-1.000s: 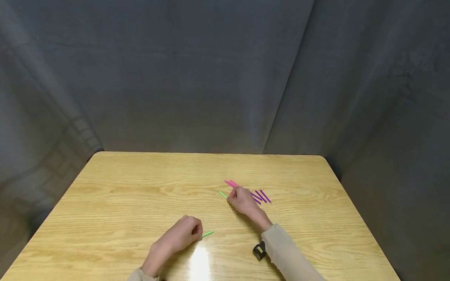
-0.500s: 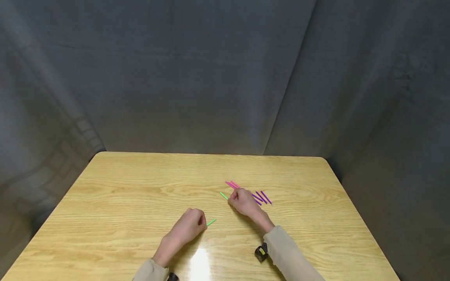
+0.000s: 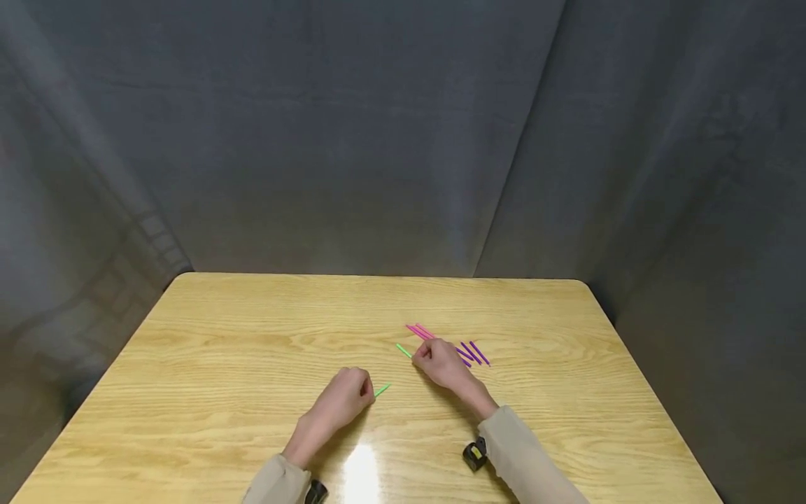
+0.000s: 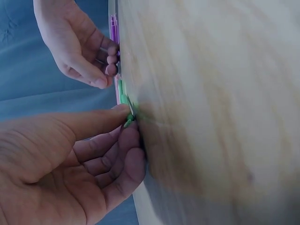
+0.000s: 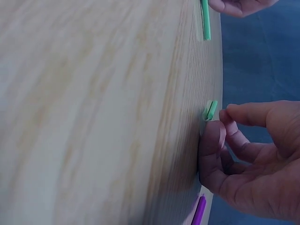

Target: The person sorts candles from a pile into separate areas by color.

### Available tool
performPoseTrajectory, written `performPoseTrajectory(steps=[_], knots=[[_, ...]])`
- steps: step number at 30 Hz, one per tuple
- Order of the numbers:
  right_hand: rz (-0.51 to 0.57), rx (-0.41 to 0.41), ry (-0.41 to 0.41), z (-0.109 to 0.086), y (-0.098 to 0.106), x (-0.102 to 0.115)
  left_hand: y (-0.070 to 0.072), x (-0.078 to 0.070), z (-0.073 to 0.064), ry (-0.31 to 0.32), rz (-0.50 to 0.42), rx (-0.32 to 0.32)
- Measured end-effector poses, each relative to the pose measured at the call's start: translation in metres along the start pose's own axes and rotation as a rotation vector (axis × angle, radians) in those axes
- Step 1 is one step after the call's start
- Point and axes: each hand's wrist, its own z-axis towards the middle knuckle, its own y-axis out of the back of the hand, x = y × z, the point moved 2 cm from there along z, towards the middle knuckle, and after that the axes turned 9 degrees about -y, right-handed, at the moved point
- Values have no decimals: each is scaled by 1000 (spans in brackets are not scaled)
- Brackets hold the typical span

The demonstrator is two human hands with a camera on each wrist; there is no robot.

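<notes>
Item, left hand [image 3: 343, 400]: thumb and forefinger pinch the near end of a short, thin green plastic stick [image 3: 382, 390] lying low on the pale wood-grain table [image 3: 208, 364]; so slim a piece held only by its tip could swivel or slip out of the pinch. Item, right hand [image 3: 441, 362]: fingers curled, fingertips at the end of a second thin green plastic stick [image 3: 403, 350], though a firm hold cannot be confirmed. Its knuckles lie close to the thin pink plastic sticks [image 3: 419, 331] and thin purple plastic sticks [image 3: 474, 353], which a careless sweep could scatter.
</notes>
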Motion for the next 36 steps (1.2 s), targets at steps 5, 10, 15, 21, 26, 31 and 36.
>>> performPoseTrajectory(steps=[5, 10, 15, 21, 26, 31, 36], knots=[[7, 0, 14, -4, 2, -1, -1, 3, 4, 5, -19, 10], [-8, -9, 10, -11, 6, -3, -1, 2, 9, -17, -8, 13], [-33, 26, 2, -18, 9, -4, -2, 2, 14, -18, 6, 9], [-68, 47, -3, -25, 12, -4, -2, 3, 17, -15, -14, 24], [-74, 64, -4, -30, 17, -9, -3, 4, 23, -15, -3, 15], [-62, 93, -21, -36, 21, -15, -4, 5, 29, -14, 7, 24], [-38, 129, -21, -43, 26, -19, -4, 7, 37, -12, 19, 21]])
